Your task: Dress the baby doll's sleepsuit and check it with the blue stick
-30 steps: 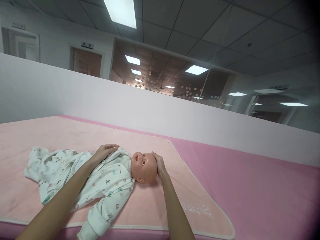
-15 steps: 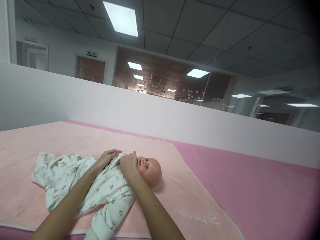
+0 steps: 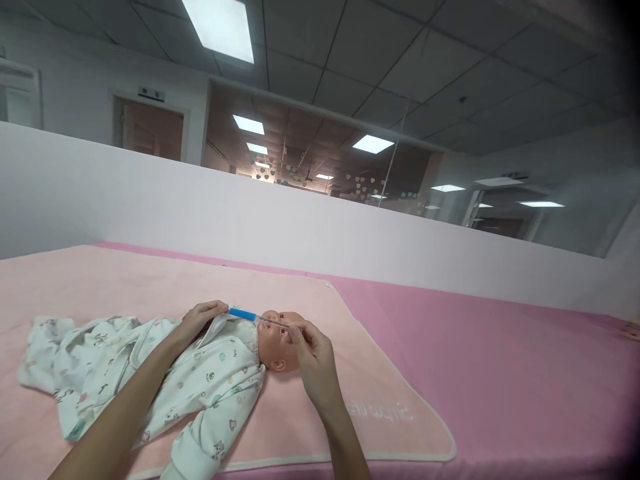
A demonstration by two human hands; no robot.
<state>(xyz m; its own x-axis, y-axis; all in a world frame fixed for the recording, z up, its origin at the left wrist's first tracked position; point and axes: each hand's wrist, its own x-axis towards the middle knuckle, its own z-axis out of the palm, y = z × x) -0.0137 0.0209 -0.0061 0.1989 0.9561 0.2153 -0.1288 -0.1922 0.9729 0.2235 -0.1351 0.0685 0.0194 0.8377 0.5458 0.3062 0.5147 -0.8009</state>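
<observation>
A baby doll (image 3: 280, 350) lies on its back, its head to the right, dressed in a white printed baby gown (image 3: 210, 387). My right hand (image 3: 315, 353) pinches the clear end of a slim thermometer (image 3: 243, 314) with a blue end. The thermometer is above the doll's face and upper chest, its blue end pointing left toward my left hand (image 3: 203, 319). That hand is at the doll's chest, with its fingers on the raised front edge of the gown; its fingertips are partly hidden. One gown sleeve hangs toward the near edge.
Under the doll is a pale pink blanket (image 3: 380, 373) with faint lettering, on a darker pink surface (image 3: 500, 373). A low white partition (image 3: 300, 227) runs behind, with windows above. A small skin-toned shape (image 3: 631, 330), perhaps a hand, shows at the right edge.
My right hand has moved right, from the gown's collar to over the doll's head, and the thermometer now shows in it. My left hand stays at the gown's front. The view has shifted right.
</observation>
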